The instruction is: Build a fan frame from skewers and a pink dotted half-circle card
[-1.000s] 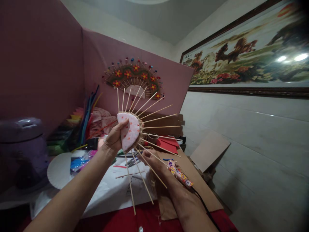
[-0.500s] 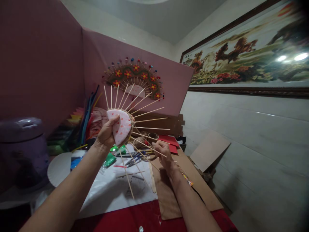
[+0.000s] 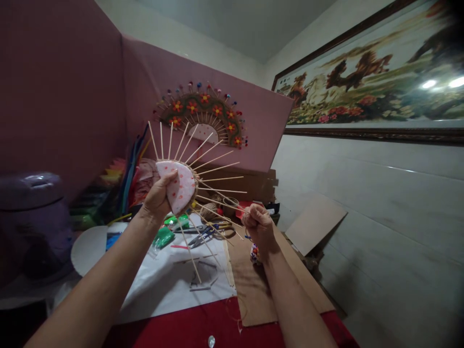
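My left hand [image 3: 159, 195] grips a white half-round piece with pink spots [image 3: 180, 188], thumb on its face and fingers behind. Thin wooden sticks [image 3: 213, 159] fan out from its curved edge, which is wrapped in twine. Off to the right, my right hand [image 3: 258, 222] is closed in a pinch on a strand of twine [image 3: 226, 196] stretched from that edge. A ball of twine [image 3: 208, 211] lies behind the sticks. On the pink panel hangs a finished-looking fan [image 3: 203, 108] with red-orange flowers and coloured beads.
Scissors [image 3: 205, 236] and green packets [image 3: 164, 237] lie on white paper [image 3: 155, 290]. Brown cardboard [image 3: 250, 295] covers the table's right side. A purple canister [image 3: 34, 227] and a white paper plate [image 3: 87, 249] stand at left. The pink panel [image 3: 261, 130] rises behind.
My right hand has moved right and slightly up, drawing the twine out from the edge. The half-round piece in my left hand has shifted slightly left and up.
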### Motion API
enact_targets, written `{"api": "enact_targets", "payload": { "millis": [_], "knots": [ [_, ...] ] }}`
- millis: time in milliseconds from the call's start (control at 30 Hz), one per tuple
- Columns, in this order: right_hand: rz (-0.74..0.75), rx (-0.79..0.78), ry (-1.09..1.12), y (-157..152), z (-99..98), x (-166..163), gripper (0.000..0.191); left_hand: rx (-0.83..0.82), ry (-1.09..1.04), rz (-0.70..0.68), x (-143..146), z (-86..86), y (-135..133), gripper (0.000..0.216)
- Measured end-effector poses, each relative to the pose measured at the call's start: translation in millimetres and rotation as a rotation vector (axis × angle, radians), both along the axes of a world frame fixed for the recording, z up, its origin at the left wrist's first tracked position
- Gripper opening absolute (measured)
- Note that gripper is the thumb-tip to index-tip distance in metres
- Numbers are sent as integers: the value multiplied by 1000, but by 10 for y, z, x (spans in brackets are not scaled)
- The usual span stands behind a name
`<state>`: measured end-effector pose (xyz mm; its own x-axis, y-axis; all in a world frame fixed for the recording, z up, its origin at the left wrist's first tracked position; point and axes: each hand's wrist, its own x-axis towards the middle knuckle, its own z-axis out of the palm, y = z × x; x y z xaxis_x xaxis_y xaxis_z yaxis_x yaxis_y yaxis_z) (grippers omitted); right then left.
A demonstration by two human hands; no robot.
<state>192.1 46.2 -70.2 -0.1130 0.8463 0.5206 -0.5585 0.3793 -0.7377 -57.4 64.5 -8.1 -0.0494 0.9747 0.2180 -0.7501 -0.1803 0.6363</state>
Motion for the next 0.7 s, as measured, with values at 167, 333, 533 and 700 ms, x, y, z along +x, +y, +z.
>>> {"api": "enact_targets", "payload": {
  "millis": [167,333,533,700],
  "knots": [
    [12,-36,-8,49,-50,33,41,-1,-57,33,-15,20,-3,14],
    [93,-140,-206,53,-149,-72,38,-3,-120,3,25,32,-26,14],
    [69,-137,-558,-22,-258,-307,29,-3,-135,-63,111,60,-96,16],
    [170,-116,-706,-54,-351,-457,23,-54,-83,-163,185,46,-162,19]
  ]
}}
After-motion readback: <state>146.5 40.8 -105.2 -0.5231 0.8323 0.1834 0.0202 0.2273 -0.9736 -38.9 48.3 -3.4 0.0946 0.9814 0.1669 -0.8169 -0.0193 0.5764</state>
